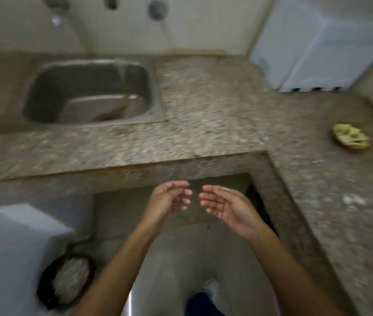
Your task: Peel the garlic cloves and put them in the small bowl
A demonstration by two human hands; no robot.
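Floor, nearest: dark round bin with pale contents (67, 281) stands low on the left, likely placed there for scraps.
Left hand (168, 201): raised before the table edge, palm turned inward, fingers loosely spread, holding nothing.
Right hand (224, 205): facing the left one, just apart, fingers relaxed and empty; the posture suggests a pause between steps.
Speckled brown stone table (215, 106): L-shaped, wrapping round the person.
Small brown bowl of yellowish garlic pieces (350, 138): on the table's right wing, well apart from both hands; peeled or unpeeled, cannot tell through blur.
Steel sink (89, 92): set into the table's far left.
White appliance (322, 42): far right corner.
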